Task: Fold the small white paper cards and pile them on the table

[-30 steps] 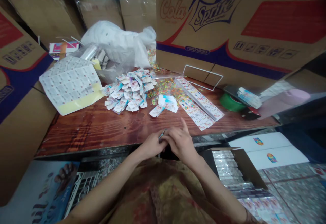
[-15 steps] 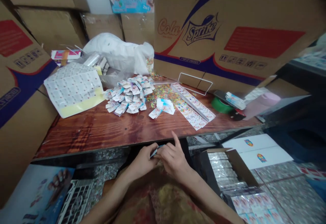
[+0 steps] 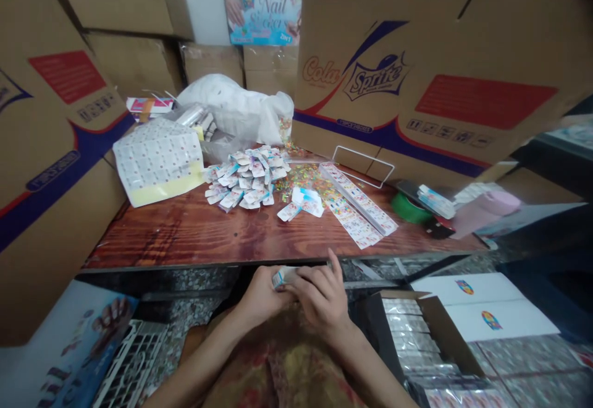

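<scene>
Over my lap, just off the table's front edge, my left hand [image 3: 265, 290] grips a small white-and-blue packet [image 3: 278, 278]. My right hand [image 3: 319, 290] closes on the packet's other side, its index finger raised; its fingers hide most of the packet. On the wooden table [image 3: 185, 241] lies a heap of similar small white-and-blue packets [image 3: 248, 176]. A few more packets [image 3: 303, 203] lie apart from the heap, to its right. Printed sticker strips [image 3: 359, 210] lie beside them, with a narrow grey bar along them.
Tall cartons [image 3: 417, 74] stand behind and to the left. Colourful tiny bits [image 3: 301, 176] are scattered near a white bag [image 3: 231, 105]. A sticker sheet [image 3: 160, 161] lies left, a green tape roll [image 3: 410, 207] right. Below right is an open box [image 3: 456, 334] of wrapped packs.
The view has tilted up and shifted a little left. Between my hands the packet has turned, showing more of its white-and-blue face. The packets on the table lie as before.
</scene>
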`<state>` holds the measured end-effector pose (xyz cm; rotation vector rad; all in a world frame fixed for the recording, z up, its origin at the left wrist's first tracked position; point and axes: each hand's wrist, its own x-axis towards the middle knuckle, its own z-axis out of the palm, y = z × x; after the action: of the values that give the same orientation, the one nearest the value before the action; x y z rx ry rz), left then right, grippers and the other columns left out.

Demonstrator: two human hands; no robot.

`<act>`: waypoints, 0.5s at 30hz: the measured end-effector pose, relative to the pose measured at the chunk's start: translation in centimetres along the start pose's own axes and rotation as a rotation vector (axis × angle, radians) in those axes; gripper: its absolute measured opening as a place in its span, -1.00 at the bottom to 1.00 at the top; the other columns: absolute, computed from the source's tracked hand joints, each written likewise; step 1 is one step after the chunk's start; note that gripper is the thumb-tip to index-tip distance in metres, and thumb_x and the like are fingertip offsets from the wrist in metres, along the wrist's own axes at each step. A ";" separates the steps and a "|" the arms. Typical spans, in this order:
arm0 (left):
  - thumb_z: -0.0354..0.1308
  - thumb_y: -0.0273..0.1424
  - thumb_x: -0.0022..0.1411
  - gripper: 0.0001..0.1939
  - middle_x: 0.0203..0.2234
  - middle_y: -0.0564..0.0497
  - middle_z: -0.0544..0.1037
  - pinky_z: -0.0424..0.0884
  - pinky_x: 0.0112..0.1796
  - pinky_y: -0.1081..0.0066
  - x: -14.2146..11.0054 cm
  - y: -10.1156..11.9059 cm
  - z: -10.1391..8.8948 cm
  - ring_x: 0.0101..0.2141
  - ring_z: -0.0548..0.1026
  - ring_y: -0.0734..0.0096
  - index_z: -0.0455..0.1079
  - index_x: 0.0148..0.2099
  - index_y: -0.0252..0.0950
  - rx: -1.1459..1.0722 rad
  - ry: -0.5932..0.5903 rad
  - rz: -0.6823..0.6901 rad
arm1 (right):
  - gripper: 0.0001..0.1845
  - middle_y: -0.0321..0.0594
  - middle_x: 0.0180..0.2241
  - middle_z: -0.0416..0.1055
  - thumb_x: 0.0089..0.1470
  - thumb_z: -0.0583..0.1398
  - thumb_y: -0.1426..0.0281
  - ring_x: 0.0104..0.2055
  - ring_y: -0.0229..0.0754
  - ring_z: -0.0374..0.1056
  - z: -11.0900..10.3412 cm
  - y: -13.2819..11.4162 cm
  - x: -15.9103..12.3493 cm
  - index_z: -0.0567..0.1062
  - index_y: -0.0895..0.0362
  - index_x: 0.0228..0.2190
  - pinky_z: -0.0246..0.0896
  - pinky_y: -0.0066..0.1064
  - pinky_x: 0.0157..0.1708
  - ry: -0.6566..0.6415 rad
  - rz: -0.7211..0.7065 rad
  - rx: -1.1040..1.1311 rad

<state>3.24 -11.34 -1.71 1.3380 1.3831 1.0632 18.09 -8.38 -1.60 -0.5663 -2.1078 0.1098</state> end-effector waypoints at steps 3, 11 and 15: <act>0.24 -0.38 -0.07 -0.81 -0.60 0.13 0.26 0.14 -0.49 0.54 -0.4 0.6 0.3 -0.54 0.15 0.61 0.31 -0.48 -0.38 -0.229 -0.071 -0.030 | -0.93 -0.20 -0.29 0.35 0.13 0.16 0.40 -0.26 -0.17 0.31 -0.3 -0.2 0.4 0.43 0.05 -0.29 0.22 -0.11 -0.06 0.042 0.306 0.309; 0.39 -0.15 -0.20 -0.57 -0.66 0.14 0.27 0.11 -0.58 0.56 -0.6 1.4 0.4 -0.61 0.16 0.64 0.31 -0.55 -0.39 -0.223 -0.297 -0.111 | -0.50 -0.40 -0.53 0.22 -0.25 0.42 0.21 -0.52 -0.32 0.20 -0.8 1.4 0.8 0.32 0.08 -0.31 0.14 -0.50 -0.51 -0.286 1.030 1.424; 0.38 -0.14 -0.20 -0.57 -0.66 0.17 0.22 0.04 -0.58 0.56 -0.6 1.7 0.5 -0.58 0.10 0.63 0.31 -0.55 -0.39 -0.051 -0.220 -0.091 | -0.60 -0.40 -0.58 0.26 -0.29 0.44 0.29 -0.55 -0.35 0.21 -0.6 1.8 0.7 0.35 0.14 -0.51 0.11 -0.53 -0.51 -0.338 1.181 1.450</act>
<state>4.07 -11.91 -0.14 1.3006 1.2337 0.8581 18.85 -6.55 -1.23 -0.7427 -1.1372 2.2257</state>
